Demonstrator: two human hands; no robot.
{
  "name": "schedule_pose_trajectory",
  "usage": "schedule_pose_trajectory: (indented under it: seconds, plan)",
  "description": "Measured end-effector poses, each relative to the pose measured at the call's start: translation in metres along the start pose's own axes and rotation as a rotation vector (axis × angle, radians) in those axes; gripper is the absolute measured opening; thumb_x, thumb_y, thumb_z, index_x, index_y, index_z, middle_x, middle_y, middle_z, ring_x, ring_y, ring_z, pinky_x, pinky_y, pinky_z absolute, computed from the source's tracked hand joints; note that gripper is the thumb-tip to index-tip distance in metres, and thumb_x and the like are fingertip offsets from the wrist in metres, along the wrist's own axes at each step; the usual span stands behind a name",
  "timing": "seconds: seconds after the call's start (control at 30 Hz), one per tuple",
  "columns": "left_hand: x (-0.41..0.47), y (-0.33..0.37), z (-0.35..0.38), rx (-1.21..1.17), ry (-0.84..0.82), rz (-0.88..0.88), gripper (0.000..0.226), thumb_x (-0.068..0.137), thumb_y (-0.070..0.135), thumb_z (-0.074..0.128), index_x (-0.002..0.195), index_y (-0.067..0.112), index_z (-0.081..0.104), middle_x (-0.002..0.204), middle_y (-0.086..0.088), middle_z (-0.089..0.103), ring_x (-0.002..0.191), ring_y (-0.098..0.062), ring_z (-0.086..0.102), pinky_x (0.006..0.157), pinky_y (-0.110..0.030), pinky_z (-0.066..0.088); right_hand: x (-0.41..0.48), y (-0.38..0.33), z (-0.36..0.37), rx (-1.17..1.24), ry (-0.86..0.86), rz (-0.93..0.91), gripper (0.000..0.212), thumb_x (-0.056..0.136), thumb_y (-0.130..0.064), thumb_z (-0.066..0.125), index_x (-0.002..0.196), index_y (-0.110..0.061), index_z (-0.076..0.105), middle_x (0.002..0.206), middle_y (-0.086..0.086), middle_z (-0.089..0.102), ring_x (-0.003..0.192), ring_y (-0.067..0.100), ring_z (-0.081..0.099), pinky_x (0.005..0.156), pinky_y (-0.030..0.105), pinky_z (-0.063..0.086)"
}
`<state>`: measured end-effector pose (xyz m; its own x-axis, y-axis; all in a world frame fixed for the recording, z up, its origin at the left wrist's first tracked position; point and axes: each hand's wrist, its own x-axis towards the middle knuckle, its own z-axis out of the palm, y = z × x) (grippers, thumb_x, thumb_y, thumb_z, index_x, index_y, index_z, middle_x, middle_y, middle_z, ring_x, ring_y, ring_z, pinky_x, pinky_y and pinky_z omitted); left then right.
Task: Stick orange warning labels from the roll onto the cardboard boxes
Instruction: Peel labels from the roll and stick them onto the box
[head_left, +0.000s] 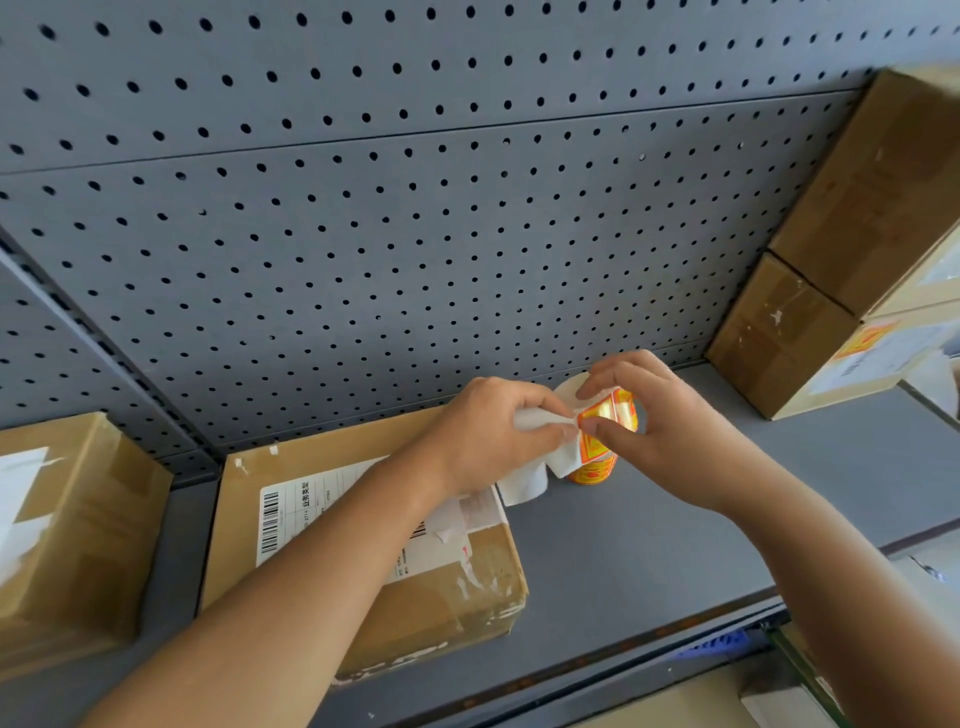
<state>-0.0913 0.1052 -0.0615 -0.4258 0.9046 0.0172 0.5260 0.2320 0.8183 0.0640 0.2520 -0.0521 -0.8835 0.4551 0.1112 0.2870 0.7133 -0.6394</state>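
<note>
Two hands meet over the roll, far along the grey shelf. The right hand has a narrow pinch grip, thumb and forefinger closed on the edge of an orange label. The left hand has its fingers curled round the white backing paper, a loose tail of which hangs below it. The label looks partly lifted from the backing, so the step in hand is likely the peel. Whether the roll rests on the shelf or hangs from the hands I cannot tell.

Just left of the hands, under the left forearm, lies the middle box. It carries a white shipping label, and no orange one shows on its visible top. It seems the likely next target. At the near left stands another box, also without orange in view. At the far right two boxes are stacked against the pegboard. The lower box shows an orange patch on its lit face, probably a label already stuck. The upper box is too blurred to judge. At least two boxes appear left to do.
</note>
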Motion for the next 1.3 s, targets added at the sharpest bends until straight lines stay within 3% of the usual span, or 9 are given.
schedule_pose_trajectory:
  seconds: [0.1,0.17,0.3,0.43,0.63,0.77,0.97,1.13,1.3]
  plan:
    - [0.000,0.000,-0.001,-0.029,0.018,-0.017,0.018,0.093,0.035,0.071,0.109,0.030,0.079,0.101,0.021,0.076,0.089,0.014,0.063,0.079,-0.005,0.045,-0.007,0.001,0.014,-0.047,0.245,0.039,0.030,0.086,-0.031,0.077,0.108,-0.025,0.057,0.116,-0.009,0.041,0.112,0.012,0.042,0.090,0.027,0.038]
    - [0.001,-0.001,-0.001,-0.039,0.016,-0.016,0.020,0.094,0.034,0.069,0.111,0.030,0.079,0.107,0.019,0.077,0.095,0.012,0.065,0.084,-0.008,0.046,-0.011,0.000,0.022,-0.120,0.363,0.040,0.036,0.082,-0.034,0.080,0.106,-0.021,0.058,0.114,-0.007,0.039,0.111,0.016,0.037,0.090,0.028,0.035]
    - [0.002,-0.002,-0.001,-0.098,0.039,-0.010,0.014,0.095,0.035,0.069,0.101,0.031,0.081,0.094,0.013,0.079,0.084,0.002,0.068,0.077,-0.021,0.053,-0.015,-0.003,0.030,-0.121,0.491,0.030,0.041,0.079,-0.032,0.082,0.110,-0.017,0.058,0.113,-0.008,0.037,0.110,0.021,0.042,0.090,0.031,0.039]
    - [0.003,-0.003,-0.001,-0.127,0.048,0.000,0.010,0.094,0.035,0.070,0.096,0.032,0.080,0.092,0.011,0.078,0.082,0.002,0.067,0.078,-0.021,0.052,-0.017,-0.008,0.035,-0.033,0.441,0.028,0.016,0.093,-0.034,0.066,0.103,-0.022,0.064,0.103,-0.009,0.050,0.098,0.014,0.052,0.078,0.035,0.051]
    - [0.002,-0.004,-0.003,-0.112,0.026,0.060,0.016,0.096,0.026,0.070,0.107,0.023,0.081,0.102,0.011,0.079,0.097,0.003,0.069,0.088,-0.010,0.047,-0.017,-0.011,0.035,0.099,0.315,0.027,0.022,0.093,-0.043,0.060,0.099,-0.026,0.072,0.092,-0.013,0.065,0.087,0.006,0.062,0.074,0.028,0.054]
    - [0.003,-0.006,-0.002,-0.108,0.016,0.070,0.018,0.095,0.026,0.070,0.110,0.021,0.080,0.105,0.012,0.079,0.100,0.003,0.069,0.093,-0.013,0.048,-0.016,-0.012,0.033,0.095,0.285,0.047,0.020,0.092,-0.042,0.062,0.096,-0.027,0.074,0.090,-0.014,0.068,0.087,0.007,0.063,0.076,0.029,0.054]
    - [0.002,-0.004,0.000,-0.064,0.027,0.041,0.019,0.094,0.033,0.071,0.111,0.028,0.079,0.103,0.013,0.078,0.102,-0.002,0.068,0.091,-0.016,0.049,-0.015,-0.006,0.026,0.105,0.246,0.113,0.014,0.096,-0.026,0.063,0.090,-0.028,0.075,0.086,-0.018,0.069,0.085,0.006,0.065,0.077,0.028,0.054]
    - [0.003,-0.007,-0.001,-0.061,0.025,0.028,0.017,0.095,0.032,0.069,0.108,0.028,0.079,0.081,0.033,0.066,0.076,0.014,0.062,0.064,-0.004,0.040,-0.012,0.007,0.012,0.162,0.327,0.215,0.016,0.097,-0.022,0.061,0.086,-0.024,0.073,0.085,-0.013,0.071,0.082,0.003,0.065,0.067,0.023,0.046]
    - [0.003,-0.006,-0.002,-0.052,0.020,0.030,0.014,0.096,0.033,0.068,0.104,0.032,0.079,0.091,0.023,0.075,0.082,0.008,0.065,0.071,-0.011,0.046,-0.015,0.017,-0.008,0.198,0.424,0.266,0.017,0.098,-0.024,0.060,0.085,-0.024,0.072,0.081,-0.009,0.069,0.068,0.008,0.058,0.059,0.027,0.044]
